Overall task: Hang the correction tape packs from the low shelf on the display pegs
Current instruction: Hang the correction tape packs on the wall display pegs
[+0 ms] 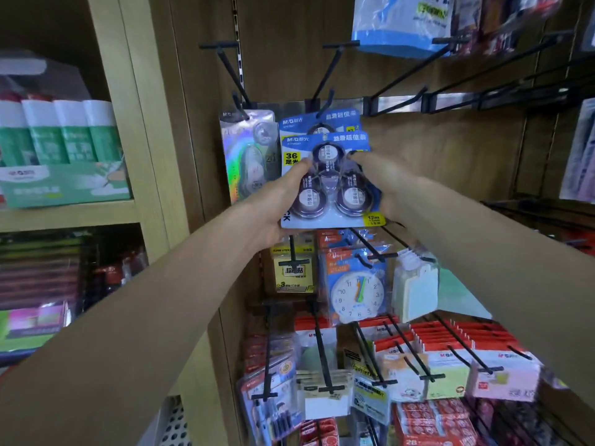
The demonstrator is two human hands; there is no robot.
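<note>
head view, only one i have. both arms reach up to the wood display panel (434, 162).

1. held item: blue pack (325, 180) of correction tape, 3 round dispensers under a clear blister, yellow "36" label top left, "12m" tag bottom right. pack is upright, face toward me, raised in front of the panel.
2. left hand (273, 204): grips the pack's left edge, thumb on the front near the "36" label, remaining fingers behind/under the lower left corner.
3. right hand (383, 185): grips the pack's right edge, fingertips on the front beside the top dispenser, palm wrapping the side.
4. 2nd blue pack (322, 122), same print, hangs on a black peg (323, 75) directly behind and slightly above the held one. the held pack's top overlaps it; i can't tell whether the held pack's hole is on the peg.
5. to the left: holographic pack (248, 156) on the adjacent peg (230, 74), just beside the blue ones.
6. below: yellow sticky-note pack (293, 272), clock card (354, 294), red-topped packs (450, 346) on lower pegs.
7. far left shelf unit: glue sticks (61, 133), green/white, in a tray. view there is blurred.
</note>
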